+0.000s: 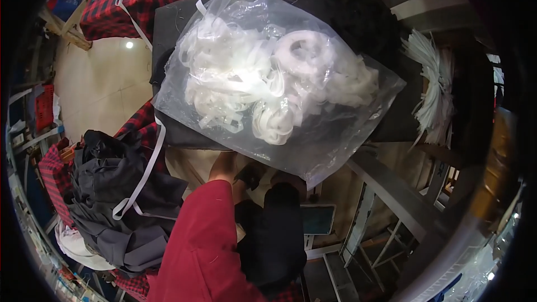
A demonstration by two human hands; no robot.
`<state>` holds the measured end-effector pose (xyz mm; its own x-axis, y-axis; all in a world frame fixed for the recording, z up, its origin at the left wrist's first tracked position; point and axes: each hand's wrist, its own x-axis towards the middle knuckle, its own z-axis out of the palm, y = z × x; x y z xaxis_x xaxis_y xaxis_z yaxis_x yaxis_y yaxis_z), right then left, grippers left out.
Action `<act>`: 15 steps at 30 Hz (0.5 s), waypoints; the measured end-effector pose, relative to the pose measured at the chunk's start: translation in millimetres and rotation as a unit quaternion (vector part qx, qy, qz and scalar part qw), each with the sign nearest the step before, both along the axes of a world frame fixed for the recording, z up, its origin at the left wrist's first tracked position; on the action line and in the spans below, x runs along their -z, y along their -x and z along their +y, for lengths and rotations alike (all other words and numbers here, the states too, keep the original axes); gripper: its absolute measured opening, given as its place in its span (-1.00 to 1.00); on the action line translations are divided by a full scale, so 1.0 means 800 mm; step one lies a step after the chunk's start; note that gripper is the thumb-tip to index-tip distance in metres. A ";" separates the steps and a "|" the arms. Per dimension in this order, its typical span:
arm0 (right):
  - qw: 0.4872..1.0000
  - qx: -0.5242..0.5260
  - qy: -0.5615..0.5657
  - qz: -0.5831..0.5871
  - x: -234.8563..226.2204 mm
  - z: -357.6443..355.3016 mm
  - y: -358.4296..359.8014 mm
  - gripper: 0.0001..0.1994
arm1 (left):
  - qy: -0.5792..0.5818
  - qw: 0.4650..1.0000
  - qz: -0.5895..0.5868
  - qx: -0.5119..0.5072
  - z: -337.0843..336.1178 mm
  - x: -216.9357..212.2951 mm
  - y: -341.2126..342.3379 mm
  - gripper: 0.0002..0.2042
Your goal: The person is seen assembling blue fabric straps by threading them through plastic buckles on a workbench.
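A clear plastic bag (335, 128) full of coiled white ribbon or tape (224, 72) lies across a dark, cloth-like surface (179, 25). Its front corner hangs over the near edge. My left arm, in a red sleeve (201, 240), reaches up from the bottom, and the bare wrist (223, 166) passes under that near edge beside the bag. The surface and bag cover the fingers of my left hand, so its grip does not show. Nowhere in the picture is my right hand seen.
Dark grey garments (123, 207) with a loose white strap (146, 182) are heaped at left. Behind them stands a red-and-black checked cloth bundle (134, 3). White strips (433, 89) hang at the right. A grey metal beam (397, 190) slants below them, near my legs (282, 229).
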<state>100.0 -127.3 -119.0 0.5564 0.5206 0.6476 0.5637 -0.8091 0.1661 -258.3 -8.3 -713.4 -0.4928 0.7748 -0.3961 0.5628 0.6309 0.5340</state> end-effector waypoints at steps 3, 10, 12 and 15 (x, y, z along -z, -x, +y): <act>1.000 0.012 0.008 -0.003 -0.001 0.014 0.018 -0.77 | -0.024 0.999 0.023 0.009 -0.016 0.018 0.002 -0.57; 0.891 -0.432 -0.067 0.120 -0.001 -0.030 -0.061 -0.74 | -0.084 0.994 0.070 0.030 -0.037 0.036 0.000 -0.54; 0.977 -0.206 -0.030 0.045 -0.003 -0.012 -0.003 -0.74 | -0.114 0.990 0.070 0.050 -0.022 0.053 -0.019 -0.53; 0.998 0.057 0.022 0.008 0.005 0.045 0.041 -0.73 | -0.123 0.984 0.115 0.057 -0.069 0.061 0.015 -0.52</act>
